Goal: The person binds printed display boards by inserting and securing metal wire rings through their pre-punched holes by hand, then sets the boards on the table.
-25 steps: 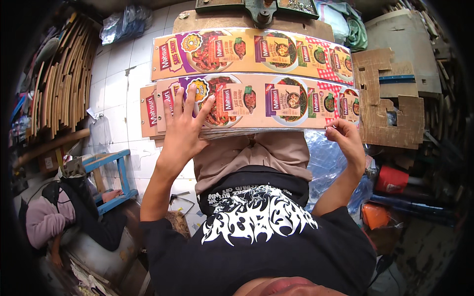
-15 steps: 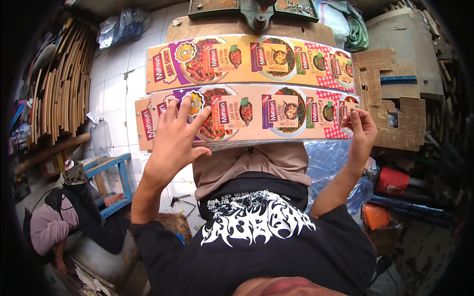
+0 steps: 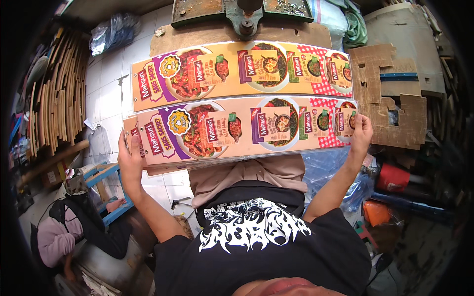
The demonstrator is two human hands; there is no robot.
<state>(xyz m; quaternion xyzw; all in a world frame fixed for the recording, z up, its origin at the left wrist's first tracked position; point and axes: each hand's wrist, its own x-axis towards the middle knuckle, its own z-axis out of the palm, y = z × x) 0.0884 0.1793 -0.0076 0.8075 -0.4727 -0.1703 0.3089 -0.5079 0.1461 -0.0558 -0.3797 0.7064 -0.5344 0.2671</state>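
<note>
Two stacks of long printed strips with food pictures lie one behind the other before me. My left hand [image 3: 130, 160] holds the left end of the near stack [image 3: 232, 150], its thumb on top and fingers along the end edge. At the opposite end, my right hand [image 3: 362, 134] pinches the near stack's right edge, with some fingers hidden beneath. Small metal eyelets show at the left end, where a lower strip sticks out past the top one. The far stack [image 3: 227, 93] is untouched, on a wooden board [image 3: 197, 37].
Behind the board stands a metal press [image 3: 246, 25] flanked by trays [image 3: 197, 11] of small metal pieces. Cut cardboard [image 3: 368, 91] lies at the right, and stacked cardboard sheets [image 3: 61, 98] at the left. A person [image 3: 59, 234] sits low left near a blue frame [image 3: 116, 213].
My left hand has moved from the top of the near stack to its left end and gripped it. The right hand stays at the right edge. The whole view has shifted slightly.
</note>
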